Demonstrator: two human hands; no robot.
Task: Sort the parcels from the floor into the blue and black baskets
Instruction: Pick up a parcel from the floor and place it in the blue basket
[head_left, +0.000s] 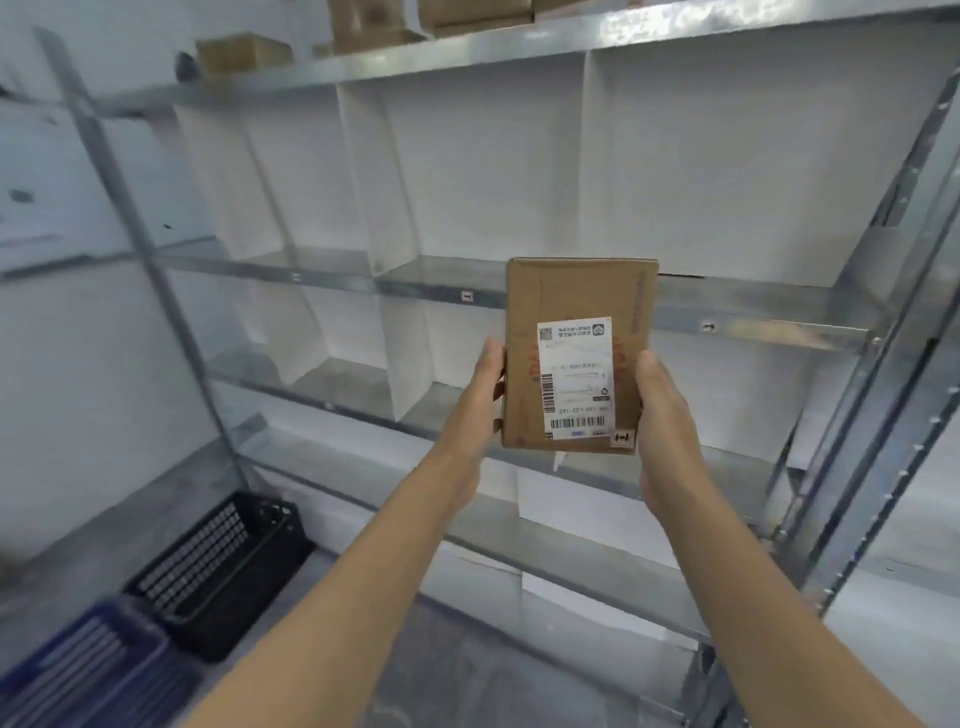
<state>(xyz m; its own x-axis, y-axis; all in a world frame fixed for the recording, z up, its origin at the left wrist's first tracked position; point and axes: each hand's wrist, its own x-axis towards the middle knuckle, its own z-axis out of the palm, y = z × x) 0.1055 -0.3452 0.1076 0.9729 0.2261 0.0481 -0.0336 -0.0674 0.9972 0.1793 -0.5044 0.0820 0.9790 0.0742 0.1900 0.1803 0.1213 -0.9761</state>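
- You hold a flat brown cardboard parcel (576, 358) with a white shipping label (575, 382) up in front of the grey metal shelving rack (332, 280), level with its middle shelf.
- Left hand (485, 384): grip pinches the parcel's left edge, thumb along the side, fingertips (498, 389) curling round from behind.
- Right hand (662, 410): grip pinches the right edge the same way, thumb on the front. The fingers are hidden behind the card.
- The parcel is upright with the label facing you. The print looks upside down.
- Black plastic lattice basket (223, 566) sits on the floor at the rack's lower left foot. Blue plastic basket (88, 670) is just beside it, on the side farther from the rack. Both are well below the parcel.
- Brown cardboard boxes (374, 21) sit on the rack's top shelf, not part of this step.
- Step in hand, likely: reading the label to choose a basket. The parcel is already off the floor and not yet sorted.
- Next move, as I judge it: pick blue or black, turn down toward the rack's left foot, lower the parcel over that basket and let go. One hand could probably carry it. Blur hides what is inside the baskets.
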